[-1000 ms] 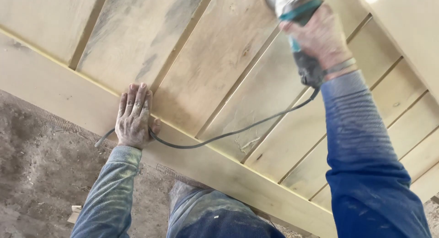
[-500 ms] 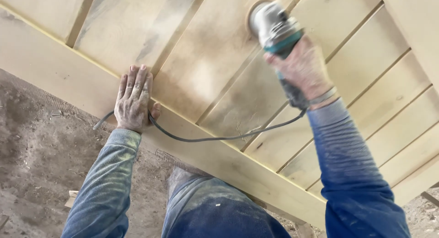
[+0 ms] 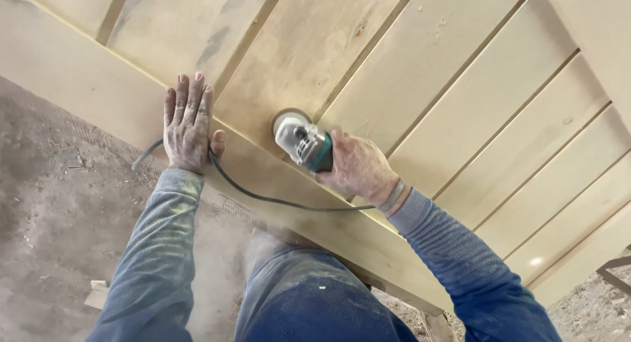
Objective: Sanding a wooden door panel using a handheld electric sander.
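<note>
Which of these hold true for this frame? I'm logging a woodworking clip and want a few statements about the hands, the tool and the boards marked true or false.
1. The right hand grips an angle grinder with a teal body. True.
2. The left hand holds a hammer. False: it lies flat, fingers spread, on the wooden frame board.
3. The grinder's disc sits against the wooden panel. True.
4. The power cord runs under the left hand. True: it passes beneath the palm and out both sides.
5. The boards are painted dark green. False: they are pale bare wood.
6. Both sleeves are rolled to the elbow. False: they reach the wrists.
</note>
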